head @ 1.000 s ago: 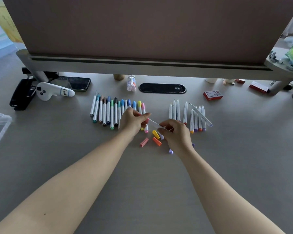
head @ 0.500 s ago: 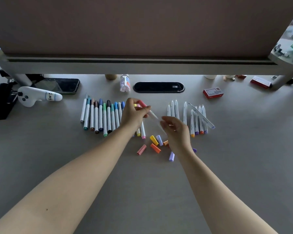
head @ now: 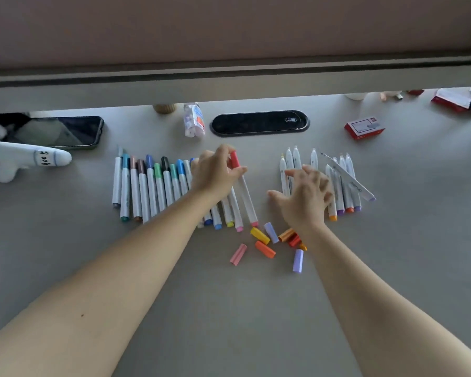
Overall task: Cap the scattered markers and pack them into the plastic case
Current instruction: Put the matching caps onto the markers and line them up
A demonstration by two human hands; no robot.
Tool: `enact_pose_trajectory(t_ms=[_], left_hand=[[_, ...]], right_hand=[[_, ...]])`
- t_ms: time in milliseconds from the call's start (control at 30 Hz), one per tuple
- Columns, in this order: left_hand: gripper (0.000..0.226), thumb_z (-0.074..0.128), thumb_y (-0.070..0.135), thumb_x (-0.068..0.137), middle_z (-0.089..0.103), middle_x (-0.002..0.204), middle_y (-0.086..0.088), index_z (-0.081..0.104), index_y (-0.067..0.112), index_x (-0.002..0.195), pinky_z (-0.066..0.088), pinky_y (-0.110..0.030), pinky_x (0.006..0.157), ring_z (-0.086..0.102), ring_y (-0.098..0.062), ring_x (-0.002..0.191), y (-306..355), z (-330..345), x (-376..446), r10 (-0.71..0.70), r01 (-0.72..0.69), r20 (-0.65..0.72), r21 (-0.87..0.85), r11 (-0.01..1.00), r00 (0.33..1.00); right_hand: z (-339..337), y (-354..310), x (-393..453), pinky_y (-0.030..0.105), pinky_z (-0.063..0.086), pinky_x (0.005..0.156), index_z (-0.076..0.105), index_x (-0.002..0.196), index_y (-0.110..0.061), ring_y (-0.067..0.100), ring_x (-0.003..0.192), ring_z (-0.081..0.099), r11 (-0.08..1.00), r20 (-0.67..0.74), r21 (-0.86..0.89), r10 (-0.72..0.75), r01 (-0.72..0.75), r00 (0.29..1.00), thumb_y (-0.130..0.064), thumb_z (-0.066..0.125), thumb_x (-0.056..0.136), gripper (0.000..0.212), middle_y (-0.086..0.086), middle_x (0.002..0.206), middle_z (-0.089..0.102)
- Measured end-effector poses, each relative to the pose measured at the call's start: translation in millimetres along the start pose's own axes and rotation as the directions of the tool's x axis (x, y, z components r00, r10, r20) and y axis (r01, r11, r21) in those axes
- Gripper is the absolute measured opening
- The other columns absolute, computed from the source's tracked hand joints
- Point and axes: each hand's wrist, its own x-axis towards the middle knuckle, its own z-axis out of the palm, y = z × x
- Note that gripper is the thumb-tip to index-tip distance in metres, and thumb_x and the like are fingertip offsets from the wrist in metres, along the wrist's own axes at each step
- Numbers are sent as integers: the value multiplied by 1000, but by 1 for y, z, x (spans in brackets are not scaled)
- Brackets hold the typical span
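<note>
Left hand: my left hand point(head: 215, 175) pinches the red-capped marker point(head: 244, 191) near its cap, fingers curled round the barrel, its tail end down at the right edge of the capped row point(head: 152, 186).
Right hand: my right hand point(head: 305, 197) has hold of nothing; fingers spread and fairly straight over the uncapped row point(head: 343, 183).
Markers: capped ones lie side by side on the left; uncapped ones lie well apart on the right, bare tips pointing away from me, one lying slanted across the others.
Caps: loose caps point(head: 269, 240) lie scattered on the desk point(head: 229, 308) just below both rows, some partly under my right wrist.
Case: not in view, so I cannot tell where packing will happen.
Risk, rolling: I judge the round barrels roll easily; setting the marker down carelessly could knock the neat row askew.
Risk, caps: my right wrist could sweep the small light caps away.
Risk, ink: bare tips could smear my spread fingers or the desk.
Risk, mismatch: similar pale and orange caps could go on wrong barrels.
Materials: smooth white plastic barrels, slim cylinders with coloured ends; short glossy tube caps; matte grey desk.
</note>
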Motion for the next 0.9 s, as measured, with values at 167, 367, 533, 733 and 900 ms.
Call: enact_pose_trajectory(t_ms=[167,367,533,733,900], left_hand=[[45,53,33,89,54,125,-11,44,9,126,28,-36,98,41,-27,120,-7,5,-3,90,-84,-27,172,982,996],[42,57,30,87,49,130,-10,49,11,124,27,-34,100,36,-25,124,-9,-2,-15,131,-130,-1,136,982,991],[33,62,27,84,56,125,-5,61,14,113,28,-34,101,39,-22,125,-6,-8,-43,232,-241,98,88,967,968],[30,58,30,87,53,128,-1,60,19,115,27,-34,102,36,-20,125,5,1,-79,249,-301,259,186,935,933],[29,47,32,92,56,120,-1,60,24,116,30,-34,95,42,-21,115,17,7,-92,262,-342,260,337,877,929]], right_hand=[[6,-3,-1,40,20,104,52,110,-12,26,132,21,999,-52,-4,52,-52,997,-36,61,83,37,7,135,34],[4,-4,-5,39,20,105,63,93,-9,25,129,25,998,-62,36,45,-43,997,-31,61,85,24,6,133,39],[-16,-6,-14,41,41,97,58,74,-25,28,110,52,945,-5,317,87,-81,996,-32,64,80,10,3,100,59],[-45,14,-40,15,42,53,53,75,-19,9,60,51,813,87,566,108,-138,990,-12,63,81,14,-6,69,55],[-56,29,-58,6,39,41,62,98,-7,-8,45,56,723,174,670,68,-169,982,-5,54,88,13,-1,72,61]])
